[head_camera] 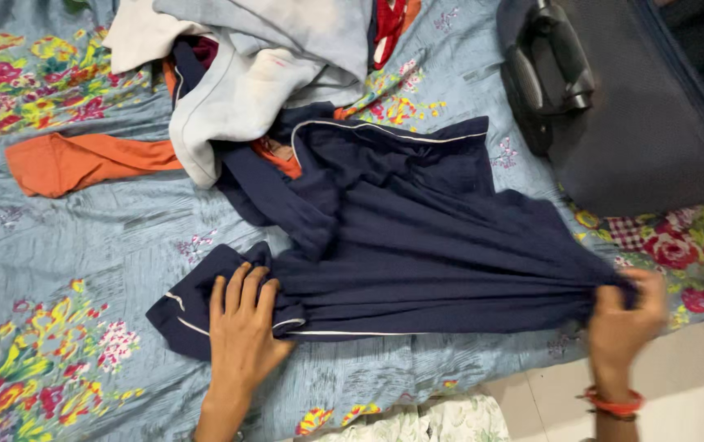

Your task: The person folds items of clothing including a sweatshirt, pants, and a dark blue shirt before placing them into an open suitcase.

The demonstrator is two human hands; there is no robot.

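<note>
Left hand spread flat on navy garment; right hand, blurred, apparently pinches its edge.

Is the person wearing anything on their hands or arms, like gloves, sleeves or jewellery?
No gloves or sleeves show. Both forearms are bare as far as the picture reaches. The left hand wears nothing visible. The right hand has red-orange bangles around its wrist.

No packages, labels, signs or screens anywhere in view here (just fabric from edge to edge); nothing printed, boxed or lit shows up on the bed.
</note>
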